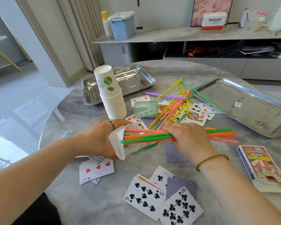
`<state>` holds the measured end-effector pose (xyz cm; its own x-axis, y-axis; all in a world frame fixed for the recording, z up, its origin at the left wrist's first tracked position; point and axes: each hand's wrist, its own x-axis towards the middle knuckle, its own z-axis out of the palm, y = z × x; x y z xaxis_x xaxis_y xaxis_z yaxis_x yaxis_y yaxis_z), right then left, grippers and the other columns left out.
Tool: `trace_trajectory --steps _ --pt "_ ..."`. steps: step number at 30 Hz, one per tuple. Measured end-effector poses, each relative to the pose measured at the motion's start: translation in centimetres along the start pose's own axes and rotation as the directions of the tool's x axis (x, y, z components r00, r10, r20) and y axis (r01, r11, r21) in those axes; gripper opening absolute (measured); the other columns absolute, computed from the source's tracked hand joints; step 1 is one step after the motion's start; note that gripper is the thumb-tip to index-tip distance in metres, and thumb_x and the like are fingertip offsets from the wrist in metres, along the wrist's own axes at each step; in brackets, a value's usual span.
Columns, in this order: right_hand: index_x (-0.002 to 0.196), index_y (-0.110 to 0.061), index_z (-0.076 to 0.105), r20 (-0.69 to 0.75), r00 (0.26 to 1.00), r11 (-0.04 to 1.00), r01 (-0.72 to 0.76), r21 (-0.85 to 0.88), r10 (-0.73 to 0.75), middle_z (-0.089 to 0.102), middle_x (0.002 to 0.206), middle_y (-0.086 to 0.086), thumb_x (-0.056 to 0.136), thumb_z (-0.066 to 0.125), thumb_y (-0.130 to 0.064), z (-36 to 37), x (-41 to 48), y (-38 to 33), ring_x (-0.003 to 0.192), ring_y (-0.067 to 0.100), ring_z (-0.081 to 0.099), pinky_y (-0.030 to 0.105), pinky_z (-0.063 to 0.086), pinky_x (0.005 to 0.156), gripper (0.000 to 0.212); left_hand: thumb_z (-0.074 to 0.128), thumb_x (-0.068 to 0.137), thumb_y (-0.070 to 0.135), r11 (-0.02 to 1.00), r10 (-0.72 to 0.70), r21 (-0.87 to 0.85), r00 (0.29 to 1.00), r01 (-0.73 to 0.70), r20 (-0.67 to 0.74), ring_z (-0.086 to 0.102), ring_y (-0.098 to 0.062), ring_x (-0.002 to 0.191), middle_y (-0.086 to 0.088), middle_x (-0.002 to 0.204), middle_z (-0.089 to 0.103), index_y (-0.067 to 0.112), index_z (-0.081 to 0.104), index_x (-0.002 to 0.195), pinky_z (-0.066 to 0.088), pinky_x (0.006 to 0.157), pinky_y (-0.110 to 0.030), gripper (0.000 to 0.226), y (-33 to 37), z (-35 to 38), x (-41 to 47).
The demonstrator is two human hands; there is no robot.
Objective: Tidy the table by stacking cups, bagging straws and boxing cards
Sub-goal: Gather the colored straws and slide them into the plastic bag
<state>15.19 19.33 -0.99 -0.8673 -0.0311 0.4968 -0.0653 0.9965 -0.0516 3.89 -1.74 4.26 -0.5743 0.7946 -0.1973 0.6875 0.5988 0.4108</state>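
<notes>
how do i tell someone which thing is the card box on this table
Start at the round marble table and go to its right side, where a steel tray sits. Just nearer the person than that tray lies the card box, flat on the table. Unlike the loose cards, it is a thick box with blue sides and a red and yellow printed face.

A shiny rectangular steel tray (pixel 133 81) is lying at the far left, and a second steel tray (pixel 250 109) is lying at the right. A pale green plastic tub (pixel 145 109) is lying on its side between them. A light blue lidded box (pixel 122 25) is standing on the grey sideboard (pixel 185 34).
</notes>
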Motion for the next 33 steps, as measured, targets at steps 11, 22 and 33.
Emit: trace_trajectory --steps 11,22,33 --pt "0.072 -0.021 0.071 -0.075 0.997 0.999 0.016 -0.039 -0.019 0.064 0.054 -0.005 0.049 0.073 -0.005 1.0 -0.4 0.7 0.045 0.017 0.060 0.019 0.044 0.046 0.027 0.070 0.033 0.049 0.999 0.039 -0.033 0.988 -0.035 0.149 0.052 0.010 0.088 0.029 0.098 0.052 0.060 0.032 0.098 0.041 0.065 0.001 0.077 1.0 -0.3 -0.8" --pt "0.052 -0.018 0.057 0.065 0.994 0.987 -0.076 -0.141 0.085 0.053 0.038 -0.002 0.038 0.079 -0.009 -0.3 0.7 -2.8 0.031 0.017 0.052 0.018 0.020 0.043 0.028 0.071 0.065 0.052 0.952 0.029 0.305 0.999 -0.019 -0.027 0.047 -0.007 0.114 0.023 0.126 0.048 0.044 0.027 0.134 0.035 0.092 -0.017 0.082 2.5 1.1 0.7" --pt "0.077 -0.021 0.064 0.119 0.985 0.990 -0.117 -0.075 0.126 0.065 0.061 -0.005 0.038 0.084 -0.027 0.9 0.3 -3.7 0.058 0.014 0.063 0.018 0.045 0.057 0.044 0.066 0.070 0.050 0.915 0.113 0.395 0.991 -0.078 -0.067 0.041 -0.006 0.125 0.016 0.137 0.044 0.033 0.023 0.139 0.022 0.100 -0.018 0.083 3.5 3.8 1.9"
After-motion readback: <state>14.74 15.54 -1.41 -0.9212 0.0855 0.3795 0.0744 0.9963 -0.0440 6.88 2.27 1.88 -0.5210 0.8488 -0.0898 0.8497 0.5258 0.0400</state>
